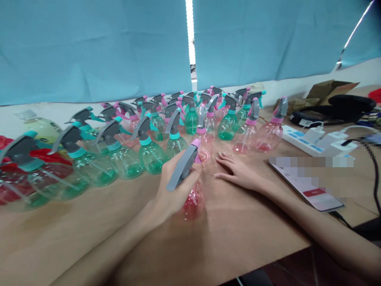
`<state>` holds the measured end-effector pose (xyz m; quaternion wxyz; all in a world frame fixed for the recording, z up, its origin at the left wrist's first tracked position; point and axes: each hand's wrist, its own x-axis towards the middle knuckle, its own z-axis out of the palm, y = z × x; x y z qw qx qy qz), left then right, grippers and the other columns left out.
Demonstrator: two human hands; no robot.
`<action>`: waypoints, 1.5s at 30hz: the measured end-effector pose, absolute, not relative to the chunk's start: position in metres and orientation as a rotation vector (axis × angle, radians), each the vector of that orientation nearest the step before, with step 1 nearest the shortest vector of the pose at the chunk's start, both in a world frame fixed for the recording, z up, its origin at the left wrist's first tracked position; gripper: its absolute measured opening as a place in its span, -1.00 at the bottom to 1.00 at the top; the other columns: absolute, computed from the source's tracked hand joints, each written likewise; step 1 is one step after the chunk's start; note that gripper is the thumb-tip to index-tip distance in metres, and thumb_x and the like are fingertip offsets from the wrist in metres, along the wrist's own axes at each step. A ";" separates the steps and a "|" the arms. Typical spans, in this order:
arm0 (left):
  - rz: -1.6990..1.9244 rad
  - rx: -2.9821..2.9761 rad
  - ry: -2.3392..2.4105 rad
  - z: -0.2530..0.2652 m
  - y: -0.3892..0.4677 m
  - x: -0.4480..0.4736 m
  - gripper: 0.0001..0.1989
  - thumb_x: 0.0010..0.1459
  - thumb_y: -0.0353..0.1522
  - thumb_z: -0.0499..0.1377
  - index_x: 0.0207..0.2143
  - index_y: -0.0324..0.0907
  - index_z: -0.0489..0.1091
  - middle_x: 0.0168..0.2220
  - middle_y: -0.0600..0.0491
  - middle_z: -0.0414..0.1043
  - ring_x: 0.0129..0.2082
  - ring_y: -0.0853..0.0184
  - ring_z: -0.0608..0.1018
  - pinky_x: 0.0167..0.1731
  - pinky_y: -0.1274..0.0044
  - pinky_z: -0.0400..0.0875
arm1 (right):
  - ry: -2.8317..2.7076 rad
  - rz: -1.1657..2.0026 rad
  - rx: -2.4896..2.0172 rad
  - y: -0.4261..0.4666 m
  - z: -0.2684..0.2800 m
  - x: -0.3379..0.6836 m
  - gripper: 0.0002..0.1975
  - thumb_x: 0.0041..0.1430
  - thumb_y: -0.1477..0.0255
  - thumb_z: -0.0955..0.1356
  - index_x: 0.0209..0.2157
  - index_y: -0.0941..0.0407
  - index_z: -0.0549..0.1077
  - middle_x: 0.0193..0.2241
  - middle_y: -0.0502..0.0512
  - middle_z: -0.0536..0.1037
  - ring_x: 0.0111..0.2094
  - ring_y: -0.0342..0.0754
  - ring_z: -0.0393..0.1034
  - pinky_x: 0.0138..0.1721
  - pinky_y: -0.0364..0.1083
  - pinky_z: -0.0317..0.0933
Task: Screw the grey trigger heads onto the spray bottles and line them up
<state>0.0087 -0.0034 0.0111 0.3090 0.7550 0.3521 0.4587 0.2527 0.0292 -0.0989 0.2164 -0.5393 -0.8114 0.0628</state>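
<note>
My left hand (171, 194) is wrapped round the neck of a pink spray bottle (193, 205) with a grey and pink trigger head. The bottle stands near the middle of the table, and my fingers hide its collar. To its right, my right hand (238, 170) lies flat on the brown tabletop with the fingers spread and nothing in them. Just beyond my hands is another pink spray bottle (202, 139). A green spray bottle (152, 155) stands past my left hand in a row of similar ones.
Several green and pink spray bottles fill the back and left. A phone or tablet (312, 190) lies right, before a white power strip (309, 141) with plugs and cables. Behind are black headphones (324, 113) and a cardboard box (327, 93). The table (253, 242) ends at lower right.
</note>
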 end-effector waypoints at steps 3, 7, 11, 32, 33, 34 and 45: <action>1.209 2.004 0.921 0.014 -0.004 0.010 -0.94 -0.06 -0.45 0.06 -0.52 -0.12 0.23 -0.58 0.21 0.12 -0.60 0.42 0.22 -0.59 0.54 0.13 | -2.273 0.166 -1.517 0.029 -0.098 0.253 -0.21 0.15 -0.10 0.20 0.22 0.17 0.25 0.26 0.30 0.17 0.30 0.20 -0.01 0.27 0.23 -0.05; 1.204 2.002 0.921 0.016 -0.004 0.010 -0.93 -0.04 -0.44 0.06 -0.48 -0.12 0.31 -0.58 0.20 0.11 -0.61 0.43 0.18 -0.60 0.54 0.11 | -2.276 0.179 -1.526 0.029 -0.097 0.252 -0.18 0.14 -0.11 0.19 0.23 0.20 0.24 0.27 0.31 0.15 0.31 0.19 -0.02 0.27 0.22 -0.05; 1.175 1.962 0.930 0.013 -0.004 0.009 -0.92 -0.04 -0.43 0.09 -0.43 -0.13 0.35 -0.53 0.17 0.21 -0.62 0.44 0.19 -0.65 0.57 0.08 | -2.259 0.163 -1.513 0.029 -0.098 0.251 -0.21 0.14 -0.11 0.20 0.21 0.17 0.27 0.26 0.29 0.18 0.30 0.19 0.00 0.27 0.23 -0.05; 1.199 1.959 0.916 0.012 -0.002 0.010 -0.91 -0.07 -0.44 0.07 -0.55 -0.11 0.18 -0.58 0.20 0.11 -0.57 0.39 0.23 -0.53 0.52 0.18 | -2.278 0.186 -1.544 0.030 -0.099 0.253 -0.16 0.14 -0.12 0.19 0.22 0.25 0.25 0.27 0.35 0.14 0.31 0.20 -0.03 0.28 0.19 -0.07; 1.209 1.959 0.909 0.011 -0.002 0.010 -0.90 -0.06 -0.44 0.07 -0.55 -0.11 0.17 -0.57 0.19 0.12 -0.55 0.38 0.25 -0.50 0.51 0.21 | -2.279 0.189 -1.542 0.030 -0.099 0.253 -0.16 0.14 -0.11 0.18 0.22 0.25 0.25 0.27 0.34 0.14 0.31 0.20 -0.02 0.28 0.19 -0.07; 1.217 1.962 0.902 0.010 -0.003 0.011 -0.90 -0.05 -0.45 0.07 -0.54 -0.10 0.17 -0.56 0.19 0.13 -0.53 0.37 0.27 -0.46 0.49 0.24 | -2.277 0.191 -1.539 0.030 -0.099 0.253 -0.17 0.14 -0.11 0.19 0.22 0.24 0.25 0.27 0.33 0.14 0.31 0.20 -0.02 0.28 0.19 -0.07; 1.249 1.954 0.881 0.007 -0.003 0.011 -0.92 0.05 -0.44 0.09 -0.47 -0.12 0.23 -0.52 0.17 0.19 -0.46 0.34 0.36 -0.36 0.46 0.33 | -2.282 0.194 -1.531 0.030 -0.098 0.253 -0.17 0.15 -0.11 0.19 0.22 0.23 0.24 0.28 0.33 0.13 0.31 0.21 -0.03 0.27 0.21 -0.07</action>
